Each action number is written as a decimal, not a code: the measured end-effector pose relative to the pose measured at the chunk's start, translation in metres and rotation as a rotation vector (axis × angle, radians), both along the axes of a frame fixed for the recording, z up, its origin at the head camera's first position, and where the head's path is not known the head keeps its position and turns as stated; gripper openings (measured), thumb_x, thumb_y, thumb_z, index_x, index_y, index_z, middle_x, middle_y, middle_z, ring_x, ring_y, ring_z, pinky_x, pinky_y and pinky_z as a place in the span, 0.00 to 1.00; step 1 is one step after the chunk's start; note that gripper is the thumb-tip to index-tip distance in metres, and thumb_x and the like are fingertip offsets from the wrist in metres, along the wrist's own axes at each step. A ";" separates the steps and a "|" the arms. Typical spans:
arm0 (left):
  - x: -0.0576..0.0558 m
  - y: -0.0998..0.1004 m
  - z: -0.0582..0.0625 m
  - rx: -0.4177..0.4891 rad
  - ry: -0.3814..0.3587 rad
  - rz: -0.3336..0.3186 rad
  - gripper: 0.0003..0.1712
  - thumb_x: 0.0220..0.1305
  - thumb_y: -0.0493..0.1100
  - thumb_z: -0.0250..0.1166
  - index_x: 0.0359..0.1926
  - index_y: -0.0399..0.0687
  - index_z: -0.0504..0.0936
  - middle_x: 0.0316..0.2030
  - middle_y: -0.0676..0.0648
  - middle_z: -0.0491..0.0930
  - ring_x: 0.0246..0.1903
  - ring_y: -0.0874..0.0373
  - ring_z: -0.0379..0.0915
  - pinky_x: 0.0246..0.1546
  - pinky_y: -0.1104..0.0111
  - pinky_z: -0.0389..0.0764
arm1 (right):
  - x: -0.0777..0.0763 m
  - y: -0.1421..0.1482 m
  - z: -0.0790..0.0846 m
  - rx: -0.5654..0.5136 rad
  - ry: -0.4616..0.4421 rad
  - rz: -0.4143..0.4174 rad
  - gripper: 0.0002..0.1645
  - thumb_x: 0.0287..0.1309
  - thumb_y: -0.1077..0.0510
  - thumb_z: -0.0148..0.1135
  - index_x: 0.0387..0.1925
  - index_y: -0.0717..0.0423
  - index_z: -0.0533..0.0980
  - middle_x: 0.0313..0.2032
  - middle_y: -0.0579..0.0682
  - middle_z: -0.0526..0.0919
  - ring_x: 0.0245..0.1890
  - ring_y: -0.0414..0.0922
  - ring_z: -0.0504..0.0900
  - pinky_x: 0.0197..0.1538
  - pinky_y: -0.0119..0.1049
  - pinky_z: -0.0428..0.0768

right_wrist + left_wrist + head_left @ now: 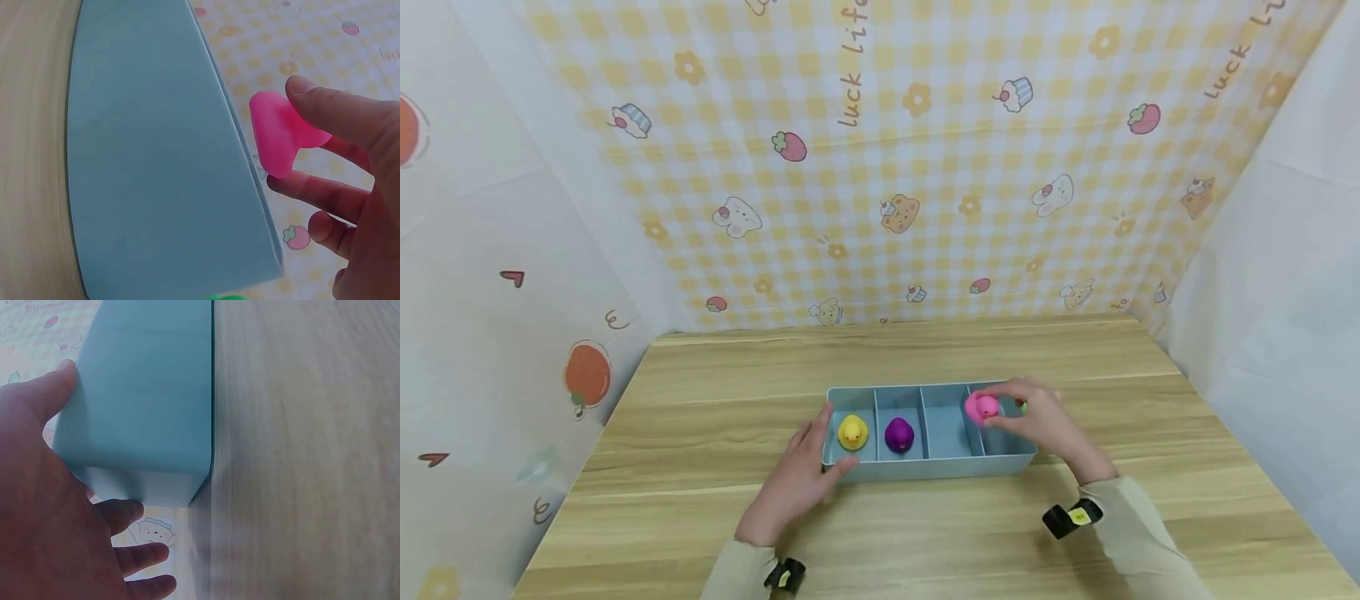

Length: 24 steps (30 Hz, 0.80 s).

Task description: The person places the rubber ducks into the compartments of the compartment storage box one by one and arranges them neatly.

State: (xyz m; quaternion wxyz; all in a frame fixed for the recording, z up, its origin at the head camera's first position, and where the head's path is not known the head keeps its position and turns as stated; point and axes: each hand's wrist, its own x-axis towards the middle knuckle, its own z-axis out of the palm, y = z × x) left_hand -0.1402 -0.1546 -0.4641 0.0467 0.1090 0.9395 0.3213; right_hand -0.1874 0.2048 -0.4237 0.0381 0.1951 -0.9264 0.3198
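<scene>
My right hand pinches a pink rubber duck between thumb and fingers, over the divider by the rightmost compartment of a pale blue box. The duck shows above the box's rim in the right wrist view. At the box's left end rests my left hand, its thumb on the front rim and its fairly straight fingers along the end wall. A yellow rubber duck sits in the leftmost compartment; a purple rubber duck is in the one beside it.
A small green thing shows at the box's right end, mostly hidden by my right hand in the head view. The wooden table meets a yellow checked cloth behind, with white cloth at both sides.
</scene>
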 end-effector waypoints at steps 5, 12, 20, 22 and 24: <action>0.000 0.000 -0.001 -0.003 0.004 -0.005 0.51 0.64 0.60 0.59 0.76 0.51 0.41 0.73 0.41 0.54 0.70 0.35 0.49 0.62 0.39 0.62 | -0.001 -0.012 0.000 0.008 -0.015 0.040 0.23 0.45 0.52 0.75 0.46 0.50 0.83 0.46 0.50 0.85 0.44 0.52 0.78 0.41 0.41 0.75; 0.000 -0.001 -0.001 -0.003 0.004 -0.001 0.50 0.64 0.61 0.59 0.76 0.52 0.42 0.72 0.41 0.54 0.70 0.35 0.49 0.62 0.40 0.63 | -0.002 -0.027 0.001 0.030 -0.037 0.040 0.23 0.43 0.50 0.76 0.45 0.48 0.83 0.45 0.48 0.86 0.45 0.51 0.77 0.43 0.42 0.64; 0.000 0.000 -0.001 0.002 0.005 -0.006 0.50 0.64 0.61 0.58 0.76 0.52 0.41 0.73 0.42 0.54 0.70 0.35 0.49 0.62 0.40 0.62 | -0.005 -0.040 -0.005 0.112 0.010 0.071 0.23 0.41 0.50 0.77 0.43 0.47 0.84 0.42 0.43 0.86 0.45 0.46 0.75 0.45 0.48 0.59; 0.001 0.000 -0.001 0.003 -0.002 -0.004 0.50 0.64 0.62 0.58 0.76 0.52 0.41 0.73 0.42 0.53 0.70 0.35 0.49 0.63 0.40 0.61 | -0.006 -0.043 -0.007 0.154 0.032 0.080 0.22 0.40 0.50 0.78 0.42 0.46 0.84 0.41 0.42 0.87 0.43 0.45 0.75 0.43 0.48 0.58; 0.001 0.000 0.000 0.006 -0.004 -0.003 0.50 0.64 0.61 0.58 0.76 0.52 0.41 0.73 0.41 0.53 0.70 0.35 0.48 0.63 0.40 0.61 | -0.007 -0.046 -0.009 0.195 0.047 0.083 0.22 0.39 0.50 0.78 0.42 0.45 0.84 0.40 0.41 0.87 0.40 0.43 0.73 0.41 0.46 0.56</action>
